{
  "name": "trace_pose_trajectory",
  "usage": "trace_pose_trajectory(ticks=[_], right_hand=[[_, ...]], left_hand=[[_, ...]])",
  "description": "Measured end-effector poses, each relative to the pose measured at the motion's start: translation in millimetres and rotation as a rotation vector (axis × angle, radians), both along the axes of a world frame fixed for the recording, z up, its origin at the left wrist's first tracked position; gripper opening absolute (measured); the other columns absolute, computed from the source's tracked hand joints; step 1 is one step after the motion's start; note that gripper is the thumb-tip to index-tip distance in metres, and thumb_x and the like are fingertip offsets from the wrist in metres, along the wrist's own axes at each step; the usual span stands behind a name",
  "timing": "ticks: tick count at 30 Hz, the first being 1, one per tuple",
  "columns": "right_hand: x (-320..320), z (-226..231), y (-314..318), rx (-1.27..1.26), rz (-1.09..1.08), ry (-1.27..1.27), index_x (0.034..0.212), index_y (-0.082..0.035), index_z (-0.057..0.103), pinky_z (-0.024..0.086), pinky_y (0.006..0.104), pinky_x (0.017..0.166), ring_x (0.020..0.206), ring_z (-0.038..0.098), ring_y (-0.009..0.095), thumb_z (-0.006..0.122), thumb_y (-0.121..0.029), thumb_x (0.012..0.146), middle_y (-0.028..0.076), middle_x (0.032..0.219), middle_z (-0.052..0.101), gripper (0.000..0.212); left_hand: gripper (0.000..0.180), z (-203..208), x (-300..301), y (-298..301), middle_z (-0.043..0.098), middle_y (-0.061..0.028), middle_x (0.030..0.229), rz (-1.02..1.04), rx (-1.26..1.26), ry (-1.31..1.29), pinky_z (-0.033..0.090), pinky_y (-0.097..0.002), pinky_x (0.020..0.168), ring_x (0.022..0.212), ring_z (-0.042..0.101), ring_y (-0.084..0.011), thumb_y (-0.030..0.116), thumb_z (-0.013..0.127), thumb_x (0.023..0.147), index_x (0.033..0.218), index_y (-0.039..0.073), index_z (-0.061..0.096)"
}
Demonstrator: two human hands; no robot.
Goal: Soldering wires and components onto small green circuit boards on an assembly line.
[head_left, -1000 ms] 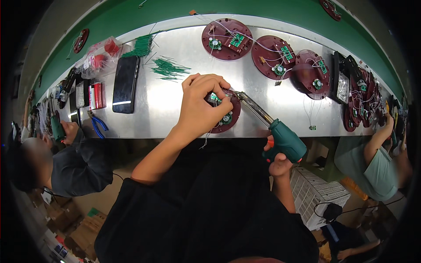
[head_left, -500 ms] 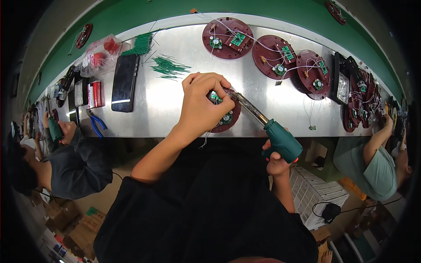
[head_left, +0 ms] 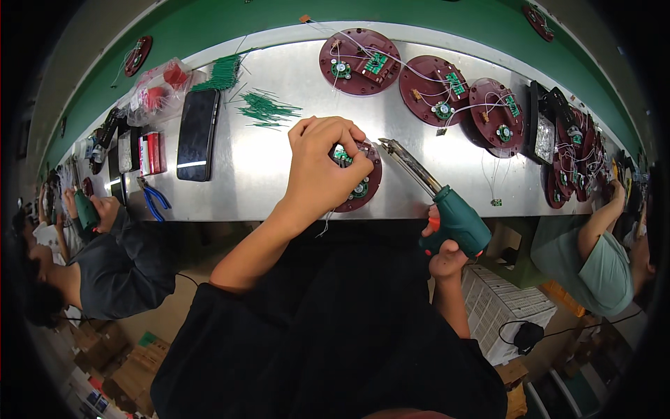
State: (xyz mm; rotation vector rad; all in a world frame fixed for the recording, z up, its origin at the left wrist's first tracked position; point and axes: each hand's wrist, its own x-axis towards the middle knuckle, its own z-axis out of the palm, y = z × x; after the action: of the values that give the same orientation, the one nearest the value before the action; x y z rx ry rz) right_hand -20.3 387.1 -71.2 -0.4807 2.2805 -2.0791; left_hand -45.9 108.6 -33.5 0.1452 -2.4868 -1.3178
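Observation:
My right hand [head_left: 447, 257] is wrapped round the grip of a green pistol-style soldering iron [head_left: 455, 222]. Its long metal barrel slants up to the left, and the tip stands a little to the right of a dark red round disc [head_left: 373, 183], apart from it. Over that disc curls my left hand [head_left: 324, 157], thumb and fingers bent in a pinch; what lies between them is hidden. Parts of a green circuit board [head_left: 342, 155] and a round green-and-metal part [head_left: 361, 188] show past the hand. A thin wire hangs off the disc at the table's near edge.
Three wired red discs [head_left: 359, 61] lie at the back and right. Left of my hands are loose green wires [head_left: 269, 108], a black phone [head_left: 198, 133], blue pliers [head_left: 152, 199] and a clear bag [head_left: 157, 91]. Co-workers sit on both sides; a white crate [head_left: 499, 307] stands below right.
The soldering iron has drawn back to the right and slightly down, its tip leaving the spot by my left fingers. My left hand stays nearly still over the disc.

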Motion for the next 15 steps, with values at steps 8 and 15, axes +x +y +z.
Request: trace_pose_trajectory(ticks=[8,15], right_hand=[[0.2,1.5,2.1,0.023,0.017,-0.01,0.123,0.008,0.068,0.054,0.0304,0.069,0.075,0.066,0.017,0.053,-0.073,0.104,0.016,0.114,0.072,0.085],[-1.1,1.2,-1.1,-0.005,-0.002,-0.003,0.124,0.008,0.068,0.054,0.0305,0.069,0.075,0.066,0.016,0.053,-0.072,0.104,0.016,0.113,0.071,0.083]], left_hand=[[0.015,3.1,0.4,-0.1,0.075,-0.0012,0.101,-0.006,-0.002,-0.041,0.034,-0.0435,0.116,0.102,0.068,-0.0213,0.008,0.075,0.074,0.076,0.01,0.06],[0.015,4.9,0.7,-4.4,0.075,-0.0021,0.103,-0.046,-0.018,-0.053,0.034,-0.045,0.117,0.104,0.068,-0.0228,0.009,0.076,0.077,0.079,0.01,0.061]])
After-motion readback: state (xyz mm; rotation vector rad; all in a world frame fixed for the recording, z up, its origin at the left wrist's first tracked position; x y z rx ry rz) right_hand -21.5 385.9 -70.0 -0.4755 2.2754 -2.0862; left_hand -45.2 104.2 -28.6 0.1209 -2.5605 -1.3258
